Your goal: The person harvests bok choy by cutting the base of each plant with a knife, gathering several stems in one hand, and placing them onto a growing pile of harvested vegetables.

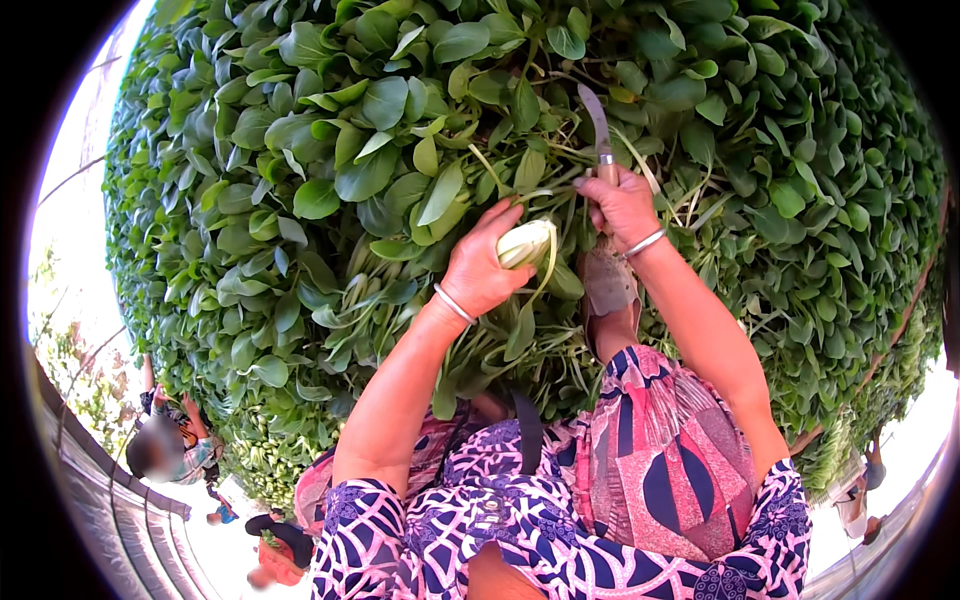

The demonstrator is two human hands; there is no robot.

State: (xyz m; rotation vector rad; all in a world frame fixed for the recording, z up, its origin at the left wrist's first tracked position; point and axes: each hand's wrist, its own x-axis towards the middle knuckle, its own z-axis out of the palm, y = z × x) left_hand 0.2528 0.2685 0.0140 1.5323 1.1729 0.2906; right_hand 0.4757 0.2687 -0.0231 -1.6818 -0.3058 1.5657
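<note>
My left hand [478, 265] is closed around a head of bok choy [527, 244], its pale cut-looking base turned toward my right hand. A thin pale stalk hangs from that base, and the leaves lie mostly hidden behind the hand. In my right hand [626, 208] is a knife [597, 118], gripped by its wooden handle. Its curved blade points away from me over the leaves, apart from the bok choy. Loose pale stalks [690, 208] lie among the plants beside the right hand.
Dense leafy green plants [260, 170] surround me on all sides. My shoe [608, 282] is planted among them, just below the right hand. Other people are further off: one at the left [175, 450], another at the lower left [282, 550], and someone at the far right [858, 497].
</note>
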